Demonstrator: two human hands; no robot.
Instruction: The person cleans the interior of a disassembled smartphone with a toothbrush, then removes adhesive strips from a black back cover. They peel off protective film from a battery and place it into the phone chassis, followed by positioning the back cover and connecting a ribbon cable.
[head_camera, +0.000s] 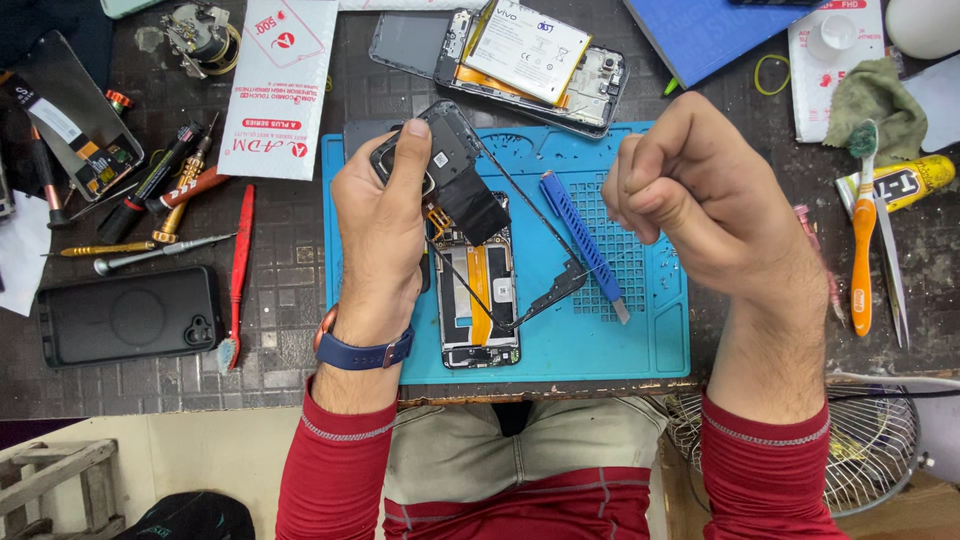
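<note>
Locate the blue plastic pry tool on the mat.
In the head view, the blue plastic pry tool lies diagonally on the blue silicone repair mat, just right of the opened black phone and below the clenched right hand.

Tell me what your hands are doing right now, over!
Left hand gripping black phone frame, lifted above opened phone on blue mat. Right hand fisted, apart from frame. Blue pry tool lies beside phone.

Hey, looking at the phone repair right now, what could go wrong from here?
The left hand holds the thin black frame by one corner only, so it might bend or slip onto the open phone underneath. The orange ribbon cable lies exposed there and could get snagged or scratched.
</note>
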